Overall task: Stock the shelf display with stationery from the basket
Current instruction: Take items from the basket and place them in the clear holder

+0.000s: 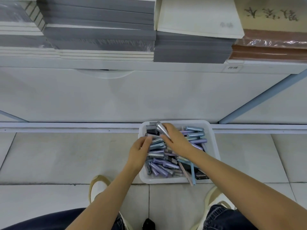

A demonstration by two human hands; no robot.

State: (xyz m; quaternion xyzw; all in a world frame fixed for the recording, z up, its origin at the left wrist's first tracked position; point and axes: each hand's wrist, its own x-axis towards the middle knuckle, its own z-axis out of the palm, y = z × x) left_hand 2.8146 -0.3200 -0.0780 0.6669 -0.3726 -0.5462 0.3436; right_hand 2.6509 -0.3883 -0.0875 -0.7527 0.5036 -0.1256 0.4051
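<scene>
A white plastic basket [214, 143] sits on the tiled floor against the shelf base. It is filled with several blue, purple and silver pens [194, 135] lying in a heap. My right hand [176, 140] is over the basket's far left part and grips a silver pen [162, 129] that sticks up and away. My left hand [139, 151] is at the basket's left rim, its fingertips pinching a grey pen [152, 136] that lies across the top of the heap.
The white shelf unit [132, 97] rises behind the basket, its ledge [116, 64] carrying stacks of grey notebooks [99, 30], a cream book [199, 17] and brown wrapped books [272, 47]. My two shoes [98, 186] and knees are at the bottom.
</scene>
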